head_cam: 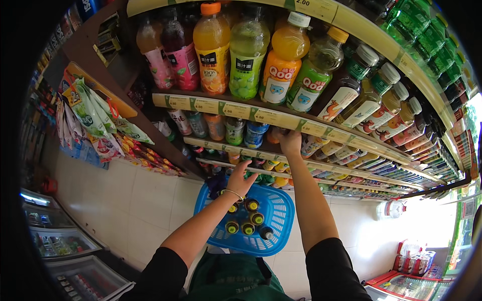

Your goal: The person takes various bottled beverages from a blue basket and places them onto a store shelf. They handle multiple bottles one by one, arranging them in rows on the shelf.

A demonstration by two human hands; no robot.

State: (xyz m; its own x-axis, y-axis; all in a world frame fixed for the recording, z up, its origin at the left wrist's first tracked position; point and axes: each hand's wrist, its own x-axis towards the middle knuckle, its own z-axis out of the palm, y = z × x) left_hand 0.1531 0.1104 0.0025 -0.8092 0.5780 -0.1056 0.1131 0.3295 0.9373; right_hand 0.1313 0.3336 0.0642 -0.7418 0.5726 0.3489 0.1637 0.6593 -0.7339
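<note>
My right hand point(290, 143) reaches into the second shelf row, just below the upper price rail. Its fingers are partly hidden among the bottles there, beside an orange-brown drink bottle point(272, 136); whether they grip anything does not show. A blue-labelled bottle point(256, 135) stands a little further left. My left hand point(241, 180), with a bangle at the wrist, hovers over the far rim of a blue plastic basket point(284, 210), thumb and fingers apart and nothing visible in it. Inside the basket, several dark bottles with yellow-green caps point(248, 228) stand upright near a bottle with a pale cap point(266, 232).
Large juice bottles point(213, 52) line the shelf above my hands, behind a yellowish price rail point(233, 110). Snack bags point(92, 113) hang at the shelf's left end. Chest freezers point(86, 278) stand lower left. A large water bottle point(391, 209) rests on the tiled floor point(150, 199).
</note>
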